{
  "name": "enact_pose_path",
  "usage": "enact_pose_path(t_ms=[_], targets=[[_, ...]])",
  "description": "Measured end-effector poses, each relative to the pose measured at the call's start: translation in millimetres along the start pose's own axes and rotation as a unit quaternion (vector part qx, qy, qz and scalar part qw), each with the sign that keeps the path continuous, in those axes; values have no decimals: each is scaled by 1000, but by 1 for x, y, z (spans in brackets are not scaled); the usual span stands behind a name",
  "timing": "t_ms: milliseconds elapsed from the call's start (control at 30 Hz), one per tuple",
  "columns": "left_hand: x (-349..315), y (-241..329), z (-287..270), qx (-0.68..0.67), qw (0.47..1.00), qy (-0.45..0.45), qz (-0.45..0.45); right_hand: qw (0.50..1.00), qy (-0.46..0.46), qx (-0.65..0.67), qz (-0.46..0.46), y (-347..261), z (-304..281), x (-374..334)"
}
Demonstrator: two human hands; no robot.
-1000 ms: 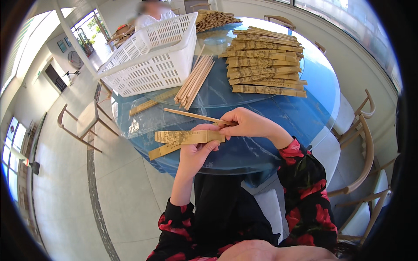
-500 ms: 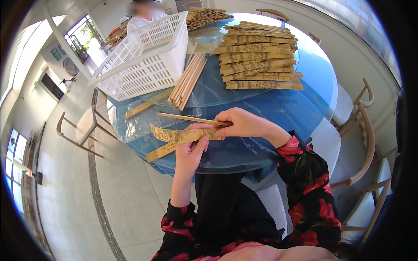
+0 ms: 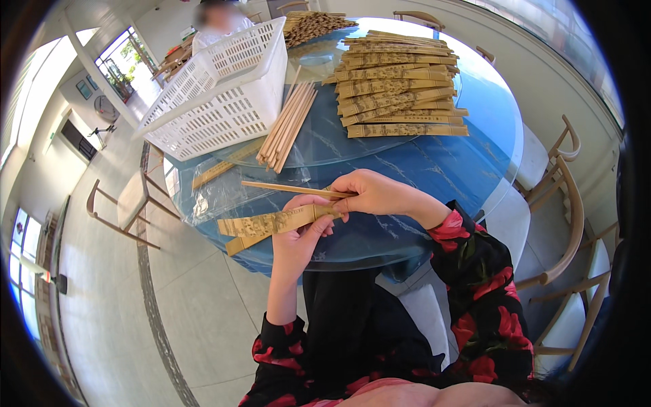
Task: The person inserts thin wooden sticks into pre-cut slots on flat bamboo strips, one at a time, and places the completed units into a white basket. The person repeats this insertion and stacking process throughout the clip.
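Observation:
My left hand point(image 3: 298, 237) pinches a printed yellow-brown paper chopstick sleeve point(image 3: 268, 222) between thumb and fingers, over the table's near edge. Closed round a pair of pale wooden chopsticks point(image 3: 288, 189) is my right hand point(image 3: 373, 192); their tips point left, above the sleeve. The right fingertips also touch the sleeve's right end. Beneath the held sleeve, another sleeve point(image 3: 243, 245) shows in part at the table edge. A bundle of loose chopsticks point(image 3: 291, 129) lies just beyond my hands.
A white perforated plastic basket point(image 3: 237, 112) stands at the left. To the right is a big stack of sleeves point(image 3: 400, 88), with another pile point(image 3: 315, 30) farther back. Clear plastic film point(image 3: 220, 200) and a sleeve point(image 3: 224, 168) lie near the basket. A person point(image 3: 220, 27) is beyond it.
The held sleeve, bent at its left end before, now lies flatter and reaches lower left. The chopsticks have shifted slightly left with my right hand. The whole view has moved a little.

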State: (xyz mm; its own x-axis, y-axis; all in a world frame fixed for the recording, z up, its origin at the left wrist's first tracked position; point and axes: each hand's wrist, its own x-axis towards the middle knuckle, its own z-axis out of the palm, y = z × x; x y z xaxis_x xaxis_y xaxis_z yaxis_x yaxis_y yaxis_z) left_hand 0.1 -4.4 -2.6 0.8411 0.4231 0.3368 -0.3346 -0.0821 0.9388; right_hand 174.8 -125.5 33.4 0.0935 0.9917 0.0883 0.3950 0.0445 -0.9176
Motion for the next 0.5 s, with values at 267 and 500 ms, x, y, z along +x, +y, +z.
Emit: enact_pose_path(t_ms=[267,500], targets=[[0,-5,2,35,999,29,2,998,45,-30,-14,6,5,1],[-1,-3,3,28,999,45,-1,998,51,-31,-15,0,5,-2]])
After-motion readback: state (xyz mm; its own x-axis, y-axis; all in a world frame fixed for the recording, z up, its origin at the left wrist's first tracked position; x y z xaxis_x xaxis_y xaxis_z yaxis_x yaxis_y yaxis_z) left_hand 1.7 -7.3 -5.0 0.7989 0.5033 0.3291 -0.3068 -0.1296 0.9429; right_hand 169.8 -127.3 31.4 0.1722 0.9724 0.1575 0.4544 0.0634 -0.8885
